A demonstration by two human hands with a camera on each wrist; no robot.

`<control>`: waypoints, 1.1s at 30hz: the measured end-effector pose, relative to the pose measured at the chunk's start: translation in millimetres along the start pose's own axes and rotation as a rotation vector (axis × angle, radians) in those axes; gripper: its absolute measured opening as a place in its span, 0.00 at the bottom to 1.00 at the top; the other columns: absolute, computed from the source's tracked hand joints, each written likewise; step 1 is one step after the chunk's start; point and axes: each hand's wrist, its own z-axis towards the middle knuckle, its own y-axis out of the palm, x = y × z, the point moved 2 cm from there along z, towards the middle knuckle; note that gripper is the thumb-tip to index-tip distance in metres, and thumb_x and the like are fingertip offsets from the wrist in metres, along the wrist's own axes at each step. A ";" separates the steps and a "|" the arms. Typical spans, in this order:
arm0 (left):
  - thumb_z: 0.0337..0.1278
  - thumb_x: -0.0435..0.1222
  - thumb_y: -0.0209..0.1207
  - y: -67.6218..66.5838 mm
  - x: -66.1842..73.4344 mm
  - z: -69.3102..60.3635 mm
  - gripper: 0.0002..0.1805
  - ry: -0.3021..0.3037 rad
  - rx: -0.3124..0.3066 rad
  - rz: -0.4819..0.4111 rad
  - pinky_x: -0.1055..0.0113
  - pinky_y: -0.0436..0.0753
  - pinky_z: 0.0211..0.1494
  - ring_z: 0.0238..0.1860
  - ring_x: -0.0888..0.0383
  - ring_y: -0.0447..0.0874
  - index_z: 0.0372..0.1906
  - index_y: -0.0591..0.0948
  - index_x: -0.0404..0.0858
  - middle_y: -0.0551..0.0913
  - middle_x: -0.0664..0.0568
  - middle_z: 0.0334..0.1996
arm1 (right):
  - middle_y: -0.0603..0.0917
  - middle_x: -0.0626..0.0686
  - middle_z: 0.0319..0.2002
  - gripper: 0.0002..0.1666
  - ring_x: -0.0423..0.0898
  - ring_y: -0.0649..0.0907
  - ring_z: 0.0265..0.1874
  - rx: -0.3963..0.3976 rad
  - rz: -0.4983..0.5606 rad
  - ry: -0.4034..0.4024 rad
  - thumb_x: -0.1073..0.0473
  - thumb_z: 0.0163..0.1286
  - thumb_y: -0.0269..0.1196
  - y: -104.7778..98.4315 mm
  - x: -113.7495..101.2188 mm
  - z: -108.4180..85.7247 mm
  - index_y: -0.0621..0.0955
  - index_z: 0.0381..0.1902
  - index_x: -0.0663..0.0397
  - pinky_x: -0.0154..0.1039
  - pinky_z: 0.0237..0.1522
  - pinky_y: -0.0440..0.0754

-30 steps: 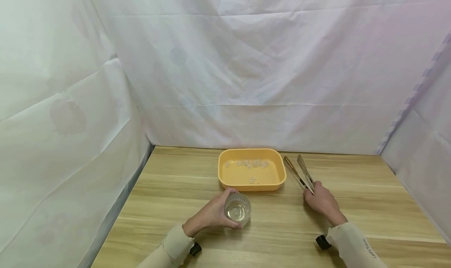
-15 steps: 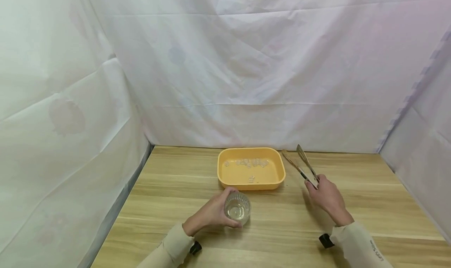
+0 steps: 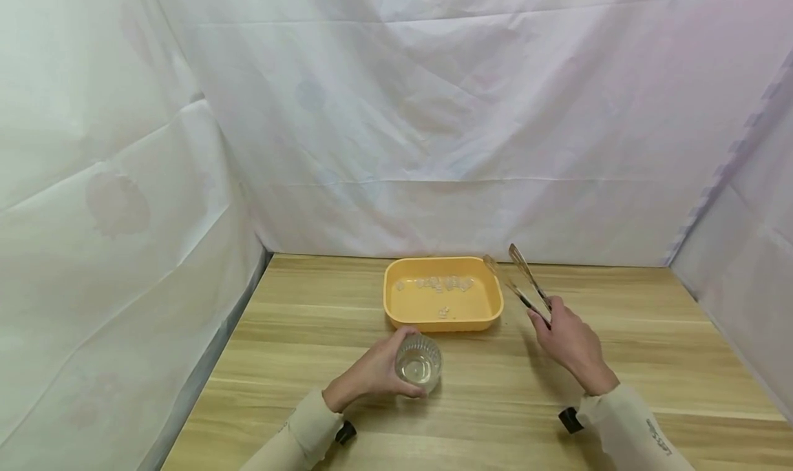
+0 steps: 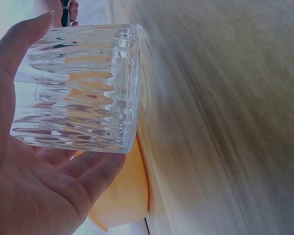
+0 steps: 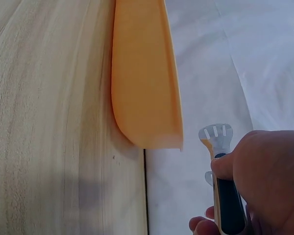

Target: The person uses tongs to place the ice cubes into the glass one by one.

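Observation:
My left hand (image 3: pixel 376 370) holds a clear ribbed glass (image 3: pixel 421 366) around its side, thumb and fingers on opposite walls. The left wrist view shows the glass (image 4: pixel 83 88) upright on the wooden table. In my right hand (image 3: pixel 571 346) is a pair of metal tongs (image 3: pixel 522 264) with dark grips, raised above the table, arms spread apart. One tong tip overlaps the right back corner of a yellow tray (image 3: pixel 442 326) in the head view. Slotted ends show on the tongs (image 5: pixel 229 196) in the right wrist view. Several clear ice-like pieces (image 3: pixel 447 284) lie in the tray.
The tray stands near the back of the wooden table (image 3: pixel 297 333), just beyond the glass. White cloth (image 3: pixel 434 113) hangs behind the table and along both sides. Each wrist wears a black device (image 3: pixel 570 421).
My right hand has lifted the tongs and brought their tips left, toward the tray's right back corner. The left hand and the glass have stayed in place.

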 end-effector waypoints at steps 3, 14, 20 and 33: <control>0.33 0.52 0.80 -0.4 1.3 0.3 0.55 0.001 0.001 0.001 0.54 0.78 0.60 0.57 0.50 0.79 0.68 0.63 0.41 0.79 0.49 0.57 | 0.78 0.53 0.25 0.35 0.46 0.73 0.15 -0.007 -0.010 -0.004 0.38 0.77 0.47 0.7 -0.7 1.4 0.67 0.61 0.66 0.42 0.14 0.67; 0.32 0.51 0.81 0.0 0.6 -0.9 0.54 -0.005 0.010 -0.004 0.54 0.77 0.61 0.58 0.50 0.78 0.67 0.63 0.48 0.78 0.51 0.58 | 0.78 0.52 0.27 0.36 0.47 0.74 0.17 -0.014 -0.045 -0.025 0.37 0.77 0.48 2.2 -7.0 5.0 0.67 0.64 0.64 0.42 0.16 0.66; 0.29 0.54 0.81 2.5 -2.2 -1.9 0.56 -0.008 0.032 0.000 0.53 0.78 0.59 0.58 0.49 0.79 0.67 0.64 0.43 0.78 0.50 0.58 | 0.79 0.53 0.28 0.36 0.47 0.74 0.19 -0.020 -0.060 -0.041 0.36 0.76 0.48 2.8 -11.9 6.1 0.68 0.63 0.63 0.41 0.16 0.67; 0.29 0.57 0.80 3.5 -3.8 -1.9 0.58 -0.041 0.037 0.025 0.52 0.79 0.59 0.58 0.50 0.78 0.69 0.63 0.43 0.78 0.48 0.59 | 0.82 0.55 0.30 0.34 0.46 0.74 0.18 -0.012 -0.091 -0.091 0.38 0.76 0.51 4.4 -23.9 9.9 0.70 0.62 0.61 0.41 0.15 0.67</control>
